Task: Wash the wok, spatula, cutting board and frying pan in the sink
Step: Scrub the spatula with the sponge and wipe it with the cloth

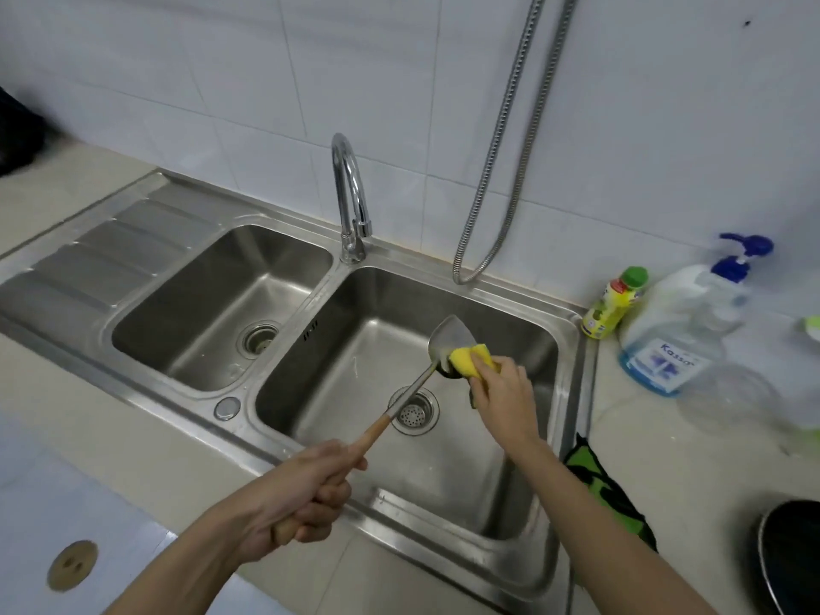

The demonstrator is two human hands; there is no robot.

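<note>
- Left hand [306, 490] gripped the wooden handle of the spatula [417, 379], fingers curled round it, nearest the camera.
- Right hand [503, 395] pinched a yellow sponge [471, 358] against the spatula's metal blade, over the right basin of the sink [572, 392], above its drain strainer [413, 411].
- Right of that hand lay a green cloth [594, 472] and a dark pan's rim [794, 557].
- Beyond the hands stood the faucet [350, 201]; farther right, a pump soap bottle [683, 330] and a small yellow bottle [614, 304].

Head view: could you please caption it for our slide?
Left hand holds the spatula over the right basin while the right hand scrubs it with a sponge.
</note>
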